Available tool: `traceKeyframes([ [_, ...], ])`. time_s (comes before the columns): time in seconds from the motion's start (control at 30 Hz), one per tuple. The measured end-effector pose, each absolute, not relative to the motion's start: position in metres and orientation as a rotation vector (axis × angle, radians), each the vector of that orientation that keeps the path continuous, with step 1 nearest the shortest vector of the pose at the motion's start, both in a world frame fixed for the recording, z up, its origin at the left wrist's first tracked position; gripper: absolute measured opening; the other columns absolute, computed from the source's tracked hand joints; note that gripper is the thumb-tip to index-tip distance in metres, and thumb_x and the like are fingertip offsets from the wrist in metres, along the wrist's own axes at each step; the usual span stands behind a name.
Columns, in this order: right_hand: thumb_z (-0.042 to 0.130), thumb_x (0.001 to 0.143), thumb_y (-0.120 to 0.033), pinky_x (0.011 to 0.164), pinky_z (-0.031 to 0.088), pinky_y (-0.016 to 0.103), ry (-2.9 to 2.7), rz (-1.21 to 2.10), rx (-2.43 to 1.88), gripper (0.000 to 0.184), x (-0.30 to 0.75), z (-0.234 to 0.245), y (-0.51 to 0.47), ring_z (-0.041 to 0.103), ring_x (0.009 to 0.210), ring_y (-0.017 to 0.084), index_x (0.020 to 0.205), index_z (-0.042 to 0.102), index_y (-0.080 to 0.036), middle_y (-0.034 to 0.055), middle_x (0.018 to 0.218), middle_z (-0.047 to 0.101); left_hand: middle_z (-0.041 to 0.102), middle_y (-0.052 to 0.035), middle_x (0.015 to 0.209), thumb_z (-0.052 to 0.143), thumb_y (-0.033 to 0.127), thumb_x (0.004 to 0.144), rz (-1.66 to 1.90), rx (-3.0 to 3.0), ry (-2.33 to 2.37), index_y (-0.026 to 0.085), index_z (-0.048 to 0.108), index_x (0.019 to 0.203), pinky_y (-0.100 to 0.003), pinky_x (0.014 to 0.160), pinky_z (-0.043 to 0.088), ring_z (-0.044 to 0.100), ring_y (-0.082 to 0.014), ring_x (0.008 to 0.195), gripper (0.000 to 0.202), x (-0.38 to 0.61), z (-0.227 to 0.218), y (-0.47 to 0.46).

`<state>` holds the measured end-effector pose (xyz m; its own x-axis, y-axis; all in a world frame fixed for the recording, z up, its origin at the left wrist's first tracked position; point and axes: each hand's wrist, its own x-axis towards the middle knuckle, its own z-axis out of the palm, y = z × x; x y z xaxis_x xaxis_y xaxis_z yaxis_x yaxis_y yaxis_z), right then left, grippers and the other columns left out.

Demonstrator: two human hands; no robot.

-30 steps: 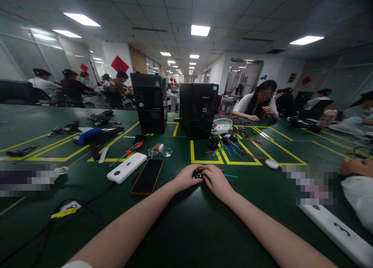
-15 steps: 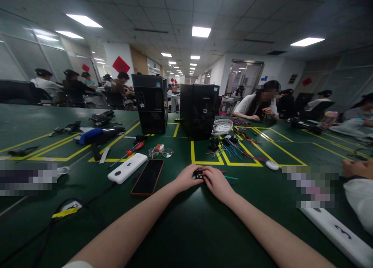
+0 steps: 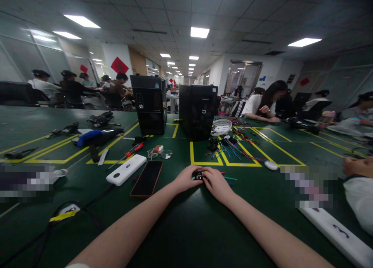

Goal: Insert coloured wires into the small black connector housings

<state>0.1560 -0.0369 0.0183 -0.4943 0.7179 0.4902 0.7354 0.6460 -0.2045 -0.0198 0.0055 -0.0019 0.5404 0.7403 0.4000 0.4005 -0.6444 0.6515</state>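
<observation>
A small black part with light metallic spots [image 3: 198, 175] sits between my two hands, just above or on the green table. Its exact kind is too small to make out. My left hand [image 3: 186, 177] is closed around its left side, fingers curled. From the right, my right hand [image 3: 214, 182] pinches the same part with its fingertips. Red and green wires [image 3: 230, 178] stick out past my right hand; whether they join the part is hidden. Beyond my hands lies a bundle of black connectors with coloured wires [image 3: 229, 145].
Two black computer towers [image 3: 150, 108] stand ahead. Leftward lie a phone [image 3: 146, 178], a white power strip [image 3: 126, 170], glasses [image 3: 166, 154] and a red screwdriver [image 3: 134, 149]. A white basket [image 3: 221, 127] and mouse [image 3: 271, 165] are rightward. A co-worker's arm [image 3: 359, 198] rests at far right.
My hands keep nearly the same hold on the small black part. The person across the table at the right has shifted rightward and changed hand position. The view has moved very slightly.
</observation>
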Motion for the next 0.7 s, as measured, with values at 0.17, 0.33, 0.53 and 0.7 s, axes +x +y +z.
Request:
traceKeyframes([
  [0.17,0.047,0.082,-0.013,0.086,0.042,0.037,-2.312,-0.048,-1.122,0.015,0.1564,0.0193,-0.0371,0.054,0.097,0.018,0.091,0.057,-0.019,0.0065,0.104,0.058,0.058,-0.0081,0.111,0.072,0.028,0.067,0.925,2.258,0.938,0.019,0.055,0.112,-0.036,0.090,0.042,0.054,-0.0233,0.101,0.049,-0.0197,-0.0023,0.0061],
  [0.33,0.047,0.083,-0.013,0.086,0.043,0.037,-2.312,-0.047,-1.118,0.015,0.1580,0.0192,-0.0372,0.054,0.097,0.018,0.091,0.058,-0.019,0.0069,0.104,0.058,0.058,-0.0081,0.112,0.072,0.028,0.067,0.933,2.252,0.972,0.019,0.054,0.113,-0.035,0.089,0.042,0.054,-0.0237,0.102,0.050,-0.0179,-0.0014,0.0047],
  [0.53,0.045,0.083,-0.012,0.088,0.042,0.037,-2.326,-0.060,-1.081,0.017,0.1587,0.0182,-0.0349,0.052,0.100,0.019,0.094,0.057,-0.018,0.0073,0.107,0.057,0.058,-0.0076,0.112,0.071,0.026,0.067,0.934,2.245,0.995,0.019,0.054,0.113,-0.035,0.090,0.041,0.054,-0.0233,0.102,0.050,-0.0166,-0.0006,0.0047],
  [0.7,0.044,0.084,-0.012,0.089,0.041,0.039,-2.322,-0.047,-1.079,0.019,0.1603,0.0177,-0.0337,0.052,0.101,0.019,0.095,0.057,-0.019,0.0074,0.109,0.057,0.056,-0.0082,0.116,0.070,0.026,0.068,0.942,2.230,0.990,0.019,0.051,0.118,-0.036,0.093,0.040,0.052,-0.0235,0.105,0.054,-0.0174,-0.0013,0.0062],
])
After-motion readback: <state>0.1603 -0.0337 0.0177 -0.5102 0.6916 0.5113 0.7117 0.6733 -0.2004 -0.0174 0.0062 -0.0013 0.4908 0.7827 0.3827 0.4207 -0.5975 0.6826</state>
